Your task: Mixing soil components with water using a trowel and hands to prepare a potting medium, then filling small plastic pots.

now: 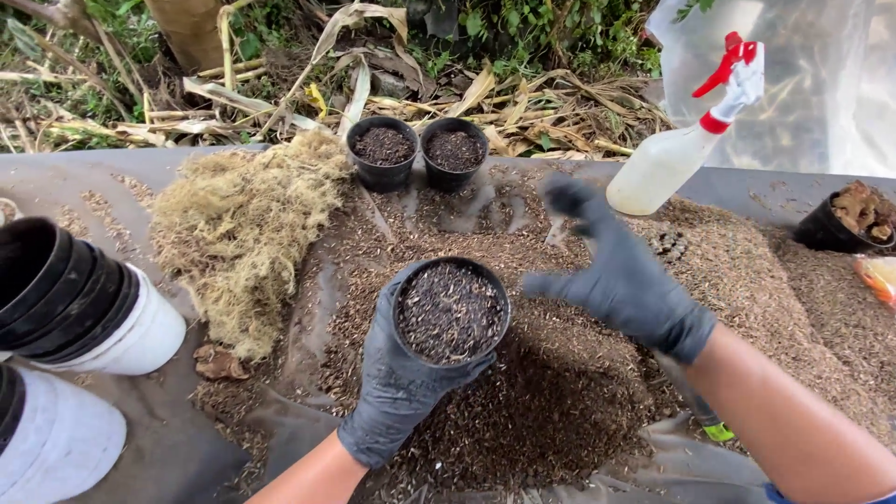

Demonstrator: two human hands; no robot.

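1. Pot [451, 313], centre frame, stands upright, mouth up, filled with dark mix.
2. Left hand [397, 387] is wrapped around its side.
3. Right hand [621, 275] hovers right of it, fingers spread, holding nothing.
4. Two filled pots [417, 149] sit upper centre; spray bottle [686, 145] leans upper right.

The filled pot [451, 313] sits in the left hand [397, 383] over the heap of potting mix [560, 392], with two filled pots [417, 149] behind it (side by side), dry moss [243, 224] to the left, stacked pots [70, 299] farther left, and a spray bottle [686, 140] behind the right hand [621, 275].
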